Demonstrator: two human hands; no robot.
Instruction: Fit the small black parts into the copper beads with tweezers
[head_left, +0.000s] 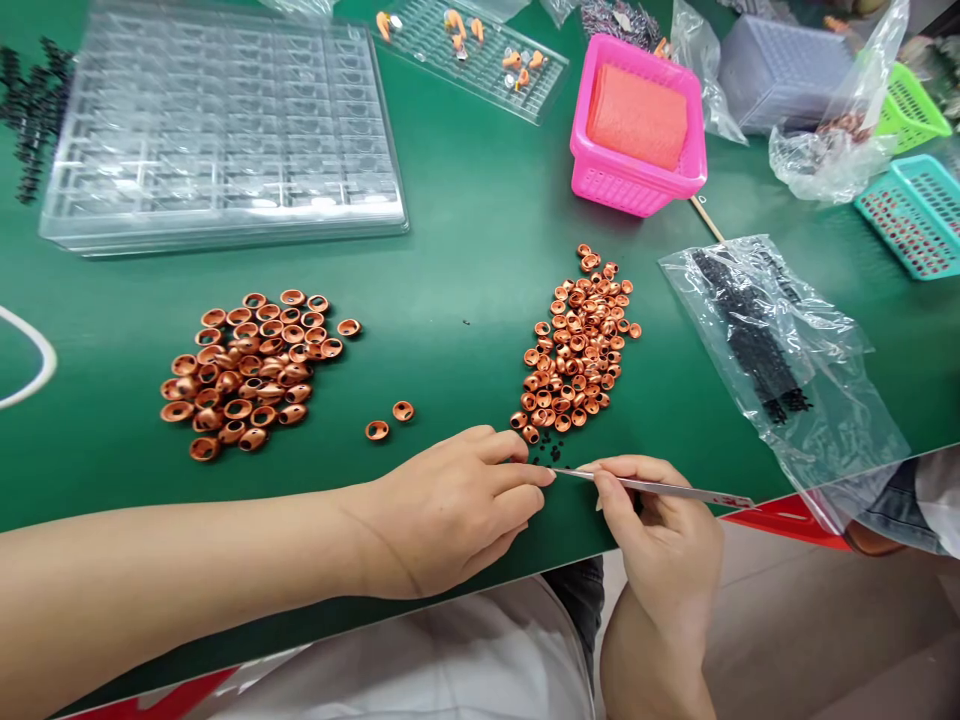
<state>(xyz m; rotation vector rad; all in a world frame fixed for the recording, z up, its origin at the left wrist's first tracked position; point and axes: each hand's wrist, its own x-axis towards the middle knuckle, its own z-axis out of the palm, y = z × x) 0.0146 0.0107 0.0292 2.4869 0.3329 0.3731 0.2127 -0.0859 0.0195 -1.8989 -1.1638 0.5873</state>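
My left hand (469, 500) rests low over the green table (465, 280), fingers curled together at the tweezer tips; whatever they hold is hidden. My right hand (667, 530) pinches metal tweezers (675, 490), whose tips point left and meet my left fingertips. Small black pieces (553, 448) lie just beyond the tips. Above them spreads a pile of copper-coloured rings (577, 350). A second pile of such cups (247, 370) sits to the left, and two loose ones (377, 430) lie between that pile and my left hand.
Stacked clear trays (225, 130) fill the back left. A pink basket (637, 130) with a red block stands at the back, near a grid tray (480, 55). A plastic bag (780, 350) with black parts lies right, a teal basket (915, 215) beyond. A person's leg shows at right.
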